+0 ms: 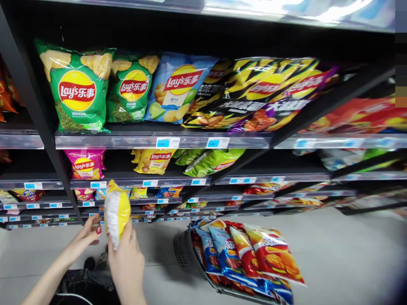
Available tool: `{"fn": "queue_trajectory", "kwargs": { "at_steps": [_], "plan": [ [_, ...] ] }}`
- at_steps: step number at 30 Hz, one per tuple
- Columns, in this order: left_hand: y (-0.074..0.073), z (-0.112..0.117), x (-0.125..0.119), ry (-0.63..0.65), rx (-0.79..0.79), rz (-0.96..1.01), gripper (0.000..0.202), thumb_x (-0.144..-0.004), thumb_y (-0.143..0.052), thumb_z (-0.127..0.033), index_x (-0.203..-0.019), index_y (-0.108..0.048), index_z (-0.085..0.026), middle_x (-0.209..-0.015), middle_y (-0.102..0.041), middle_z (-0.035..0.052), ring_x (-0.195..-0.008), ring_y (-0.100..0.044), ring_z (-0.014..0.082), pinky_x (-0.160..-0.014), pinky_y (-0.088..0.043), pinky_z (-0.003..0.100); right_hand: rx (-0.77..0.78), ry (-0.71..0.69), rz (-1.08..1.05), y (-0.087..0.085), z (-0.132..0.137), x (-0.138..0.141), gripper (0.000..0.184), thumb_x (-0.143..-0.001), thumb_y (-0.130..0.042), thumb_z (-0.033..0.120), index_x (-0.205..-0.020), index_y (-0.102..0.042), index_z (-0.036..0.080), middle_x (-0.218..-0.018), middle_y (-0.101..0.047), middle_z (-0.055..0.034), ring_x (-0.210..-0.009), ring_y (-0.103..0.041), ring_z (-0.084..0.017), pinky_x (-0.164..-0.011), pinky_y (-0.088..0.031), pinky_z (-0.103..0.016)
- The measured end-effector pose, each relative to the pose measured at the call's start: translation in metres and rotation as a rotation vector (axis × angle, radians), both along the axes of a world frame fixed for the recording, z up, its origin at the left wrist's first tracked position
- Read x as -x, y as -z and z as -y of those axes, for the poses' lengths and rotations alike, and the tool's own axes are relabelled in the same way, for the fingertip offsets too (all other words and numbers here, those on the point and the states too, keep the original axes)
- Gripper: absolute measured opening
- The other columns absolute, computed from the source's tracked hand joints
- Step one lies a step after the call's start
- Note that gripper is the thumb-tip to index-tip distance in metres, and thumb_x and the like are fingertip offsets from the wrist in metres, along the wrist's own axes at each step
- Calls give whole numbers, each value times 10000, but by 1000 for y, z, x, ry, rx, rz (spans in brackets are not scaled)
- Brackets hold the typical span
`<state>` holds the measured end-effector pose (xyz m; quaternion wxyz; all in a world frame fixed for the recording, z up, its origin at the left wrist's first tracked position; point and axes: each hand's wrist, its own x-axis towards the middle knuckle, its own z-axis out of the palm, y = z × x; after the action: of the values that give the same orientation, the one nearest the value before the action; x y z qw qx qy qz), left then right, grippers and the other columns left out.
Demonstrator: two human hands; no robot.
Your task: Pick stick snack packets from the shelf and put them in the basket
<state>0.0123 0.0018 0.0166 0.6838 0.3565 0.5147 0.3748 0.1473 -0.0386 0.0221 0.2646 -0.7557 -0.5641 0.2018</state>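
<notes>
My right hand is closed around the lower part of a yellow chip bag, held upright with its edge and pale printed back toward me. Just left of the bag, my left hand has its fingers apart and holds nothing; red polish shows on a nail. Beyond the hands, a pink chip bag and another yellow Lay's bag stand on the second shelf, with green bags leaning to their right.
Green Lay's bags, a blue one and black-and-yellow ones fill the upper shelf. A dark basket heaped with red and blue snack bags stands on the grey floor at right. Black uprights divide the shelving.
</notes>
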Motion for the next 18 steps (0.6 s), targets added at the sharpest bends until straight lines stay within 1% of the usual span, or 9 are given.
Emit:
{"fn": "queue_trajectory", "kwargs": {
  "at_steps": [3,5,7,8,10,12,13,16,18],
  "plan": [
    [11,9,-10,-70,-38,160,681,-538,-747,-370,-1170,-543,-221,-1253,-567,94,-1176,-470,307,-990,-360,424,-153,-185,139,5,9,25,707,-729,-521,178,-1388,-273,115,-1289,-457,-228,-1025,-537,-397,-769,-484,-506],
    [17,11,-10,-198,-16,201,670,-521,-760,-296,-1155,-561,-206,-1123,-656,70,-1135,-511,289,-1003,-356,385,-232,-344,109,7,14,27,797,-687,-599,217,-1401,-251,153,-1355,-394,-204,-1080,-489,-411,-832,-449,-542],
    [20,8,-3,-306,36,202,687,-495,-770,-255,-1150,-567,-216,-985,-712,33,-1066,-564,285,-968,-397,378,-289,-478,-16,9,15,15,819,-671,-640,259,-1395,-263,187,-1349,-412,-172,-1096,-478,-388,-884,-418,-545],
    [20,5,2,-337,63,207,698,-474,-775,-252,-1141,-575,-219,-915,-728,18,-1023,-589,292,-942,-422,384,-315,-499,-103,10,13,5,768,-690,-629,265,-1378,-293,205,-1326,-441,-151,-1106,-477,-362,-910,-407,-528],
    [17,1,10,-354,122,212,683,-435,-779,-264,-1094,-611,-208,-784,-740,10,-927,-630,319,-884,-462,412,-361,-414,-302,10,7,-19,620,-750,-580,269,-1328,-358,226,-1281,-478,-118,-1152,-452,-307,-963,-377,-481],
    [11,-2,12,-264,151,239,631,-428,-765,-278,-1042,-645,-194,-742,-741,27,-876,-645,347,-854,-471,446,-357,-305,-550,9,-2,-44,608,-752,-602,348,-1300,-373,218,-1303,-444,-117,-1202,-412,-289,-1003,-340,-456],
    [8,-2,9,-162,134,262,610,-436,-754,-276,-1032,-653,-192,-767,-743,38,-881,-643,359,-851,-467,463,-320,-303,-707,8,-6,-55,695,-707,-653,412,-1304,-358,214,-1332,-415,-121,-1220,-398,-291,-1014,-329,-447],
    [-4,-5,-9,196,27,328,583,-459,-728,-238,-1037,-658,-208,-886,-733,32,-972,-605,384,-869,-431,492,-102,-481,-1245,10,-12,-75,967,-491,-789,511,-1291,-334,215,-1299,-473,-133,-1178,-465,-312,-973,-380,-446],
    [-11,-13,-26,388,-57,326,541,-509,-705,-222,-1048,-654,-219,-941,-718,8,-1038,-566,388,-880,-408,500,-19,-517,-1464,20,-14,-84,904,-444,-826,463,-1202,-398,219,-1148,-600,-115,-1048,-574,-312,-878,-455,-440]
  ]
}}
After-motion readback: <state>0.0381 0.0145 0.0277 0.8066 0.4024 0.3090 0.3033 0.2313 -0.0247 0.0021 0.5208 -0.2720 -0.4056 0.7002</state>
